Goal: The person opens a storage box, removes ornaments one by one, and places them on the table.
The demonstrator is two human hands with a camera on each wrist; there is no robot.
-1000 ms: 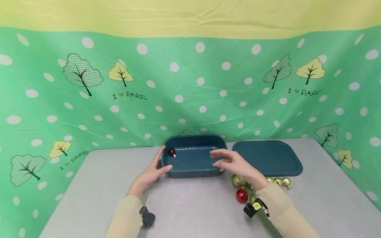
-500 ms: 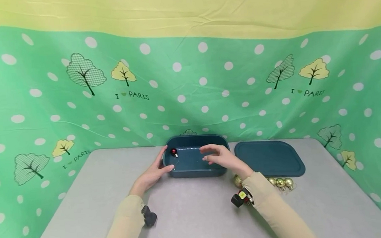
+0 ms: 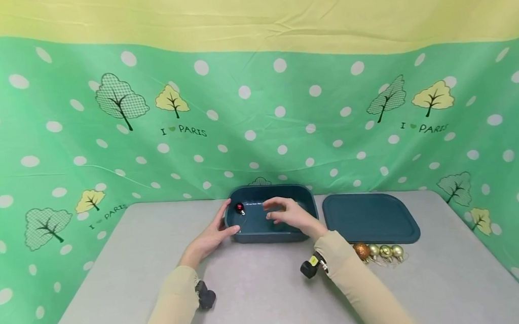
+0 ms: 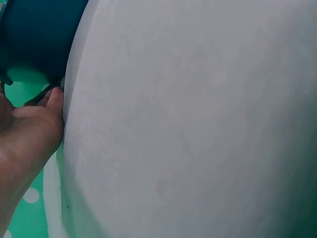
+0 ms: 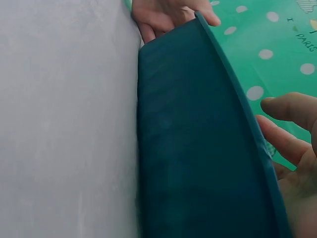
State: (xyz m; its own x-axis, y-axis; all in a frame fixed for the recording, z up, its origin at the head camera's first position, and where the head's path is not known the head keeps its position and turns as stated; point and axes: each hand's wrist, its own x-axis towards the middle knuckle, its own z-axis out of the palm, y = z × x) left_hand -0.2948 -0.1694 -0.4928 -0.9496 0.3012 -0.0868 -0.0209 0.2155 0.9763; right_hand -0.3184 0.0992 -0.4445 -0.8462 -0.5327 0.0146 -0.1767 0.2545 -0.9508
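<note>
A dark blue rectangular box (image 3: 272, 236) stands at the back of the table, its top uncovered. My left hand (image 3: 212, 237) holds its left end, thumb at the front corner and fingers along the side; in the left wrist view this hand (image 4: 29, 124) meets the box's wall (image 4: 42, 34). Inside the box, near the left end, lies a small red Christmas bauble (image 3: 239, 207). My right hand (image 3: 293, 214) hovers over the right part of the box, fingers loosely bent. In the right wrist view the right hand's fingers (image 5: 287, 139) are apart with nothing visible between them.
A flat blue lid (image 3: 371, 218) lies right of the box. In front of it are several baubles: an orange glittery one (image 3: 361, 250) and gold ones (image 3: 385, 251), others hidden behind my right forearm. A green dotted cloth (image 3: 280, 130) hangs behind the grey table (image 3: 251, 295).
My right hand has moved left, from the box's right end further over its inside. The forearm now covers the nearer baubles, and an orange one shows. The left hand stays on the box.
</note>
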